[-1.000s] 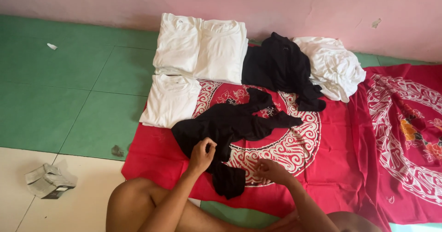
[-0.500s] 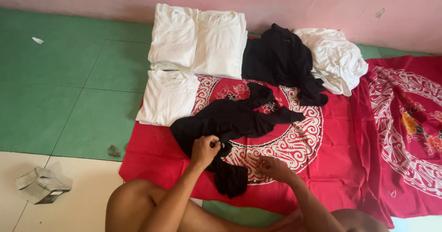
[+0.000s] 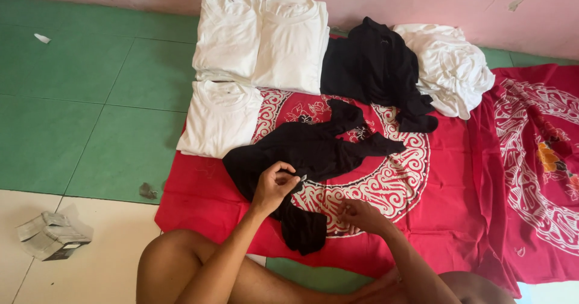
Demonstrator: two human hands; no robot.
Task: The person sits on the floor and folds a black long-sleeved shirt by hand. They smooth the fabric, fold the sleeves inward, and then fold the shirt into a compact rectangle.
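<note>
A crumpled black garment (image 3: 310, 150) lies spread on a red patterned cloth (image 3: 458, 213) on the floor. My left hand (image 3: 274, 186) rests on the garment's near left part, thumb and fingers pinched on a fold with a small pale tag at the fingertips. My right hand (image 3: 360, 215) sits on the red cloth just right of the garment's lower end (image 3: 304, 230), fingers curled in, with nothing visibly in it. My bare legs are at the bottom of the view.
Two folded white shirts (image 3: 262, 38) lie at the back, with a third (image 3: 222, 118) below them. A black clothes heap (image 3: 374, 63) and a white heap (image 3: 449, 66) lie against the pink wall. A torn cardboard box (image 3: 53, 236) sits on the tiles at left.
The view has tilted slightly, so everything sits a little lower in frame. My left hand has tightened its pinch on the black garment. My right hand has barely moved.
</note>
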